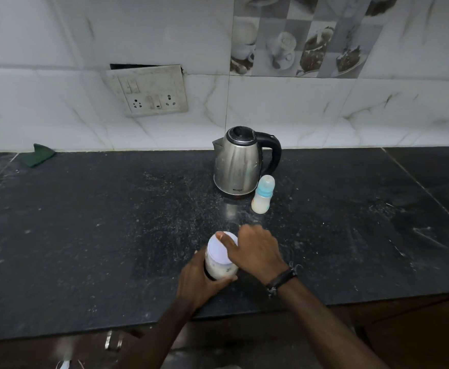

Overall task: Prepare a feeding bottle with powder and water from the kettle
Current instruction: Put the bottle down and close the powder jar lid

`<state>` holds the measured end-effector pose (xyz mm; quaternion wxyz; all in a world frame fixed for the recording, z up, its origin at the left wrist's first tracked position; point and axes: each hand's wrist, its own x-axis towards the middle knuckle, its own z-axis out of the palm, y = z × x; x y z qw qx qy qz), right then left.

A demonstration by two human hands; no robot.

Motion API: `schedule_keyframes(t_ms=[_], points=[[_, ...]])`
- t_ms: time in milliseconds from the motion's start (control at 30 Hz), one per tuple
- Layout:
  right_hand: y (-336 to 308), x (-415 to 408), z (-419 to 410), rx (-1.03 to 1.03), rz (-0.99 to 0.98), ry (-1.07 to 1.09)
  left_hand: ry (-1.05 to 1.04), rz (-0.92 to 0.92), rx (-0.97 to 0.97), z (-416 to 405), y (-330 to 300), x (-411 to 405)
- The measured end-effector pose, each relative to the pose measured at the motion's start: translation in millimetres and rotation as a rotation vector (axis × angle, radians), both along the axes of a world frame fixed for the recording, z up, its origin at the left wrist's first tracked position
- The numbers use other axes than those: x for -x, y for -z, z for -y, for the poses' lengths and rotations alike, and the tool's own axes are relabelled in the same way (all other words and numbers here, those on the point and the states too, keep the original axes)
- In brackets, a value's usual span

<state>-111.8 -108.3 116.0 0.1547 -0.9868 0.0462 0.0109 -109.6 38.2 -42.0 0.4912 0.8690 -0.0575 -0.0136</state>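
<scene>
On the counter [85, 249], both hands grip the powder jar [222, 259].

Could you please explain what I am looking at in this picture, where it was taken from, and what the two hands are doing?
There is no machine here: a person wears a camera on the head, looking forward and down at their own hands. The left hand grips the side of a jar of white powder standing on the dark countertop. The right hand holds the jar's white lid from above. Farther back stand a steel kettle with a black handle and, beside it, a capped feeding bottle holding pale contents. A switch and socket plate hangs on the tiled wall.
</scene>
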Motion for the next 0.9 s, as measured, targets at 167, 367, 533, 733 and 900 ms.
schedule_keyframes(t_ms=[167, 367, 533, 733, 900], points=[[9.2, 0.4, 15.1, 0.02, -0.059, 0.04, -0.015, -0.007, -0.057, 10.0, -14.7, -39.8], [40.9, 3.7, 22.6, 0.117, -0.239, -0.042, 0.047, 0.006, -0.188, 23.1, -20.9, -93.4], [60.0, 5.2, 28.9, 0.132, -0.305, -0.077, 0.054, 0.0, -0.284, 32.6, -15.1, -132.0], [64.4, 0.2, 41.8, 0.121, -0.295, -0.056, 0.022, -0.002, -0.354, 47.7, -12.2, -151.9], [76.4, -5.9, 47.3, 0.068, -0.183, -0.001, -0.011, -0.017, -0.356, 51.8, -12.5, -151.9]])
